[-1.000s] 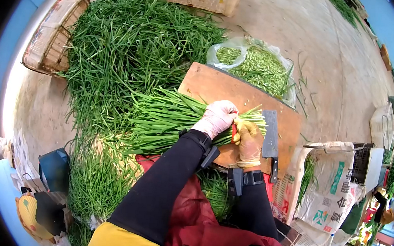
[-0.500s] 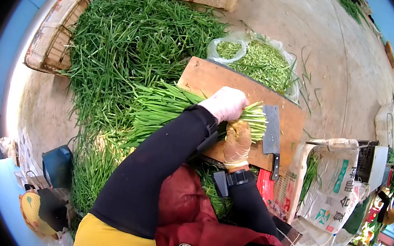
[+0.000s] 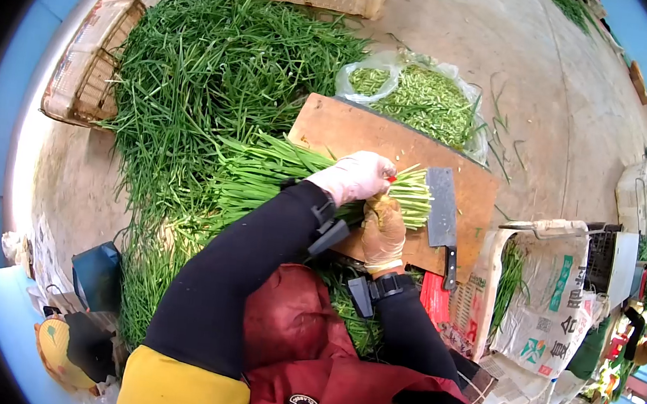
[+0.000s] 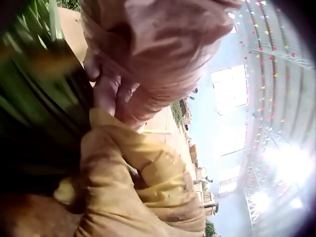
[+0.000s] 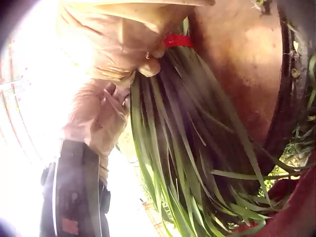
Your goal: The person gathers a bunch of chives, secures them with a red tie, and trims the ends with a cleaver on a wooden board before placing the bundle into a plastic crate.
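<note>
A thick bunch of long green chives (image 3: 263, 179) lies across a wooden board (image 3: 338, 129), its pale cut ends (image 3: 416, 198) toward the right. Round the bunch runs a red tie (image 5: 178, 41), seen in the right wrist view. My left hand (image 3: 353, 177), in a pale pink glove, is over the bunch with curled fingers pinching the tie, a bit of red showing at the fingertips. Just below it my right hand (image 3: 383, 231), in a yellowish glove, grips the tie at the near side. In the left wrist view the two hands meet, hiding most of the tie.
A cleaver (image 3: 441, 206) lies on the board beside the cut ends. Behind stands a plastic bag (image 3: 434, 104) of chopped pieces. A big heap of loose chives (image 3: 227, 68) fills the left, near crates (image 3: 92, 59). Red strips (image 3: 434, 298) hang by the board's near edge.
Both hands stay at the tied part of the bunch. The left hand rose and reached over it, then drew back slightly left; the right hand moved left and down.
</note>
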Action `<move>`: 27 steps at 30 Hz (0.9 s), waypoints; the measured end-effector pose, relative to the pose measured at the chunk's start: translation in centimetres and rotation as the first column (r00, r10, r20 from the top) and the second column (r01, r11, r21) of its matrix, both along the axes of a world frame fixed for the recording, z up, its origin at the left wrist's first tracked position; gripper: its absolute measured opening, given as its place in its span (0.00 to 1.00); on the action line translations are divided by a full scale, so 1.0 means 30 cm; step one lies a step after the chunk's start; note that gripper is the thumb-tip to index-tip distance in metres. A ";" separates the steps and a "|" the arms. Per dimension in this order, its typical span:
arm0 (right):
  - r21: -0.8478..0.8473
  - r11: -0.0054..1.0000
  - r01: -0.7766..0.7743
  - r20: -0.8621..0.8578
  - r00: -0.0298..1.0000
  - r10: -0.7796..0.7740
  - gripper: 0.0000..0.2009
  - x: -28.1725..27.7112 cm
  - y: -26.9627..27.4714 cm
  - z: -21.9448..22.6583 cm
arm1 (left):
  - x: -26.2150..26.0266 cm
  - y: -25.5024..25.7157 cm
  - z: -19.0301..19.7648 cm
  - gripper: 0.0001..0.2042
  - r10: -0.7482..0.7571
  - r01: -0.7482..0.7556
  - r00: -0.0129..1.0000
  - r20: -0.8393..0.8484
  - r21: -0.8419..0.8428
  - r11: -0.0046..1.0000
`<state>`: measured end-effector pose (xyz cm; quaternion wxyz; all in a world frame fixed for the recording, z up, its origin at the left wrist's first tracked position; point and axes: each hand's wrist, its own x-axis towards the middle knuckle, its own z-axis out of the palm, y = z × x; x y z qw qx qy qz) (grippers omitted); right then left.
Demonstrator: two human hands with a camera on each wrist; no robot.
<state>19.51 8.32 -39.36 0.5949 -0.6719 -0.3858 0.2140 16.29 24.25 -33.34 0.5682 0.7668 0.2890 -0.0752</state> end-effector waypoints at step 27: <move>-0.720 0.693 -0.044 0.296 0.883 0.363 0.16 0.237 0.160 0.227 | -0.158 -0.072 -0.037 0.14 -0.385 0.144 0.912 0.140 0.770 0.622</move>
